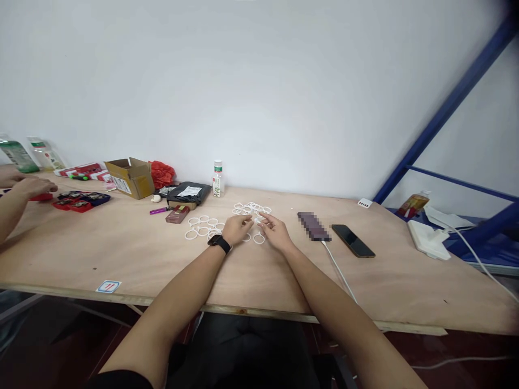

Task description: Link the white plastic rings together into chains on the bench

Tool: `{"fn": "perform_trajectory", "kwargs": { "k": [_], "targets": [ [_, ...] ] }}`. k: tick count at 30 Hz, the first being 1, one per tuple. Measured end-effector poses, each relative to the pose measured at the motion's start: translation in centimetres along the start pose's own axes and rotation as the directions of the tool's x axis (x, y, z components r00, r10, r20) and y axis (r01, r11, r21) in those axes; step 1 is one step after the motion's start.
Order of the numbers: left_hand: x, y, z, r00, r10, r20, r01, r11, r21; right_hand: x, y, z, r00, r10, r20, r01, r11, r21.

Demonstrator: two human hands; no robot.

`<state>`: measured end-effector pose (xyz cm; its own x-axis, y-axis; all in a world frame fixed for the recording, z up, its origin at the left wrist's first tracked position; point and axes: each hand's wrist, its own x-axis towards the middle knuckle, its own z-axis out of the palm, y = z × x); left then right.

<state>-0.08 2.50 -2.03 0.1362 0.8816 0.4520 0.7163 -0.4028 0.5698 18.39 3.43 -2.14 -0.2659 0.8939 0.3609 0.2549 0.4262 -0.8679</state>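
Observation:
Between my two hands, over the table, is a small white plastic piece (256, 220), partly covered by fingers. My left hand (238, 229), with a black watch on its wrist, pinches it from the left with closed fingertips. From the other side the thumb and fingers of my right hand (274, 231) close on it. A white ring (258, 238) lies flat just below the fingertips. More white rings (192, 234) are spread to the left of my left hand, some partly hidden by it. Another cluster of white rings (251, 207) lies just beyond my hands.
Left stand a cigarette pack (177, 214), purple lighter (159, 210), black parcel (189, 193), open carton (132, 178) and bottle (218, 179). Right lie two phones (352, 241), one cabled, and a white power strip (428, 239). Another person's hand (34, 187) works far left near red pouches (79, 202).

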Motion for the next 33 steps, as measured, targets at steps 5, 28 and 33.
{"fn": "perform_trajectory", "kwargs": {
  "k": [5,28,33],
  "targets": [
    [-0.3,0.9,-0.3,0.993,0.112,0.026,-0.112,0.994,-0.021,-0.2,0.1,0.0,0.996,-0.037,0.083,0.04,0.998,-0.041],
    [-0.5,1.1,-1.0,0.975,-0.221,0.009,0.211,0.944,0.253,2.3,3.2,-2.1,0.986,-0.129,-0.103,0.058,0.853,-0.519],
    [-0.6,1.4,-1.0,0.961,-0.272,0.041,0.25,0.925,0.285,4.5,4.9,-3.0,0.996,0.087,-0.007,-0.068,0.722,-0.689]
  ]
}}
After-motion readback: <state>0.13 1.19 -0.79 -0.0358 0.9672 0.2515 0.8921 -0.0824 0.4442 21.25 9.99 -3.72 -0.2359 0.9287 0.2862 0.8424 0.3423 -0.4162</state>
